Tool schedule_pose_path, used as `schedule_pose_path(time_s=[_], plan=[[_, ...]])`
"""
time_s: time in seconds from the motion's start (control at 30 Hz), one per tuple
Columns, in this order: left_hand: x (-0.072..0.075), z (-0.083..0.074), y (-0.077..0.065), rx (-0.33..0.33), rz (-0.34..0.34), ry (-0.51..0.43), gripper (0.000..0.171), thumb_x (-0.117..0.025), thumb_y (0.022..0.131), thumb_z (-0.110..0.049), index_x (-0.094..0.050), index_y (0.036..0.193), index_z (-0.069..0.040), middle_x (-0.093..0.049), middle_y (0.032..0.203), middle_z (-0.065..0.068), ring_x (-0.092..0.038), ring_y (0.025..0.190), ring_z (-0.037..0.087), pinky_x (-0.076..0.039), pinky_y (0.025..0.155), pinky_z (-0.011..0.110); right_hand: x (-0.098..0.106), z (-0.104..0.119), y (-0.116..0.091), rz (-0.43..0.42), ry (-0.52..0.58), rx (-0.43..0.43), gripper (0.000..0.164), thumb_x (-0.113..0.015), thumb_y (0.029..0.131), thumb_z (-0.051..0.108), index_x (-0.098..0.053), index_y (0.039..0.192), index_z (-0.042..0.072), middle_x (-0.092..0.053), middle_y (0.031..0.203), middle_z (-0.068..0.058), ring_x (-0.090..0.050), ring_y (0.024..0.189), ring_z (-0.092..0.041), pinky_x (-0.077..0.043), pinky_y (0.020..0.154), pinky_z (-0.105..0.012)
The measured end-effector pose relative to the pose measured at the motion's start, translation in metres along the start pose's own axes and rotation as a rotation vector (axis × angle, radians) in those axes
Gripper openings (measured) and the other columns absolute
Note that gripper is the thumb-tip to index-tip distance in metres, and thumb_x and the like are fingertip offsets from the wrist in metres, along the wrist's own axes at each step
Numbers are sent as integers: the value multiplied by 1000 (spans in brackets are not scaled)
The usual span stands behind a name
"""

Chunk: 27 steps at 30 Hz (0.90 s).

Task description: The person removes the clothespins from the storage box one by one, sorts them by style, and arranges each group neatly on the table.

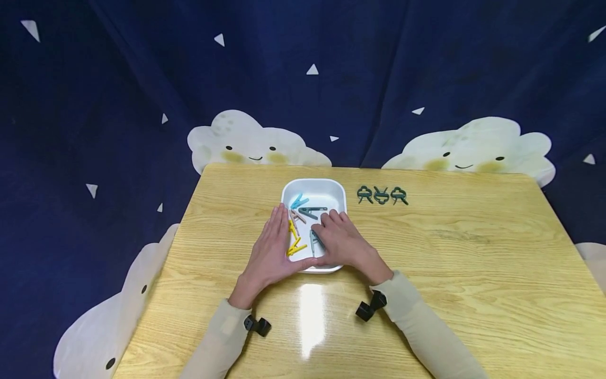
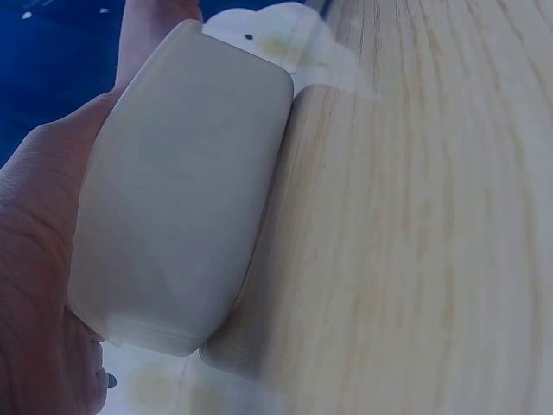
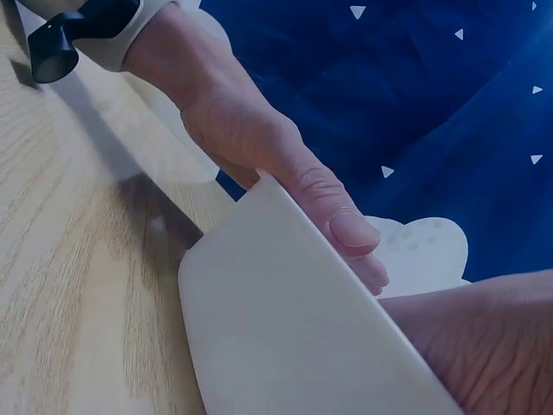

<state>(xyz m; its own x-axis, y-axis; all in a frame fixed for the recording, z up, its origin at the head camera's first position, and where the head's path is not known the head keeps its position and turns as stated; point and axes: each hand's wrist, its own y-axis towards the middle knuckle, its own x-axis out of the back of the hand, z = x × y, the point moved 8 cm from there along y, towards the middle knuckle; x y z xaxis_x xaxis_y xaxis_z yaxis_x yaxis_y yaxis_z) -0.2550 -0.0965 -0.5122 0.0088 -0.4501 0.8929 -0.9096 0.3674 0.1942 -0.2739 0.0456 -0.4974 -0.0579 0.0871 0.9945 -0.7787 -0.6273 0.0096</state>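
We see a pale wood-grained desk [image 1: 473,268] against a dark blue curtain [image 1: 265,84] printed with smiling clouds [image 1: 251,139]. On it sits a white tray [image 1: 329,192] — the left hand [image 1: 270,252] lies straight-fingered along its rim, holding nothing; the right hand [image 1: 344,241] bends over a grey-green clip [image 1: 313,241] inside — whether gripping, we cannot tell.

- From here the wooden table [image 1: 464,273] looks bright, with a white streak of glare on its near part.
- The navy curtain [image 1: 274,68] reads dark behind.
- Soft shadow lies beside the white tub [image 2: 181,190].
- Both wrist views are dimmer, bluish, slightly hazy.
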Motion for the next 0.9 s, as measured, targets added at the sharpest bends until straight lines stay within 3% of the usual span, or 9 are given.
schedule_pose_path(time_s=[0.27, 0.47, 0.9], plan=[[0, 0, 0, 7, 6, 1, 143, -56, 75, -94, -3, 166, 2, -1, 175, 17, 1, 162, 25, -18, 130, 45, -5, -2, 2, 24, -10, -15, 82, -80, 74, 74, -68, 130, 14, -55, 110, -7, -42, 101, -26, -38, 89, -41], [-1, 0, 0, 13, 15, 1, 142, -56, 75, -94, 2, 166, -1, 2, 176, 15, -1, 162, 28, -17, 130, 45, -8, -2, 3, 45, -28, -28, 87, -78, 74, 76, -67, 136, 17, -56, 113, -8, -42, 101, -26, -38, 90, -42], [-1, 0, -1, 12, 15, -9, 141, -62, 76, -89, 1, 166, 0, 2, 176, 15, 5, 162, 22, -14, 130, 42, -1, -5, 5, 11, 37, -14, 84, -80, 68, 79, -70, 117, 11, -57, 112, -4, -42, 102, -24, -37, 88, -38]])
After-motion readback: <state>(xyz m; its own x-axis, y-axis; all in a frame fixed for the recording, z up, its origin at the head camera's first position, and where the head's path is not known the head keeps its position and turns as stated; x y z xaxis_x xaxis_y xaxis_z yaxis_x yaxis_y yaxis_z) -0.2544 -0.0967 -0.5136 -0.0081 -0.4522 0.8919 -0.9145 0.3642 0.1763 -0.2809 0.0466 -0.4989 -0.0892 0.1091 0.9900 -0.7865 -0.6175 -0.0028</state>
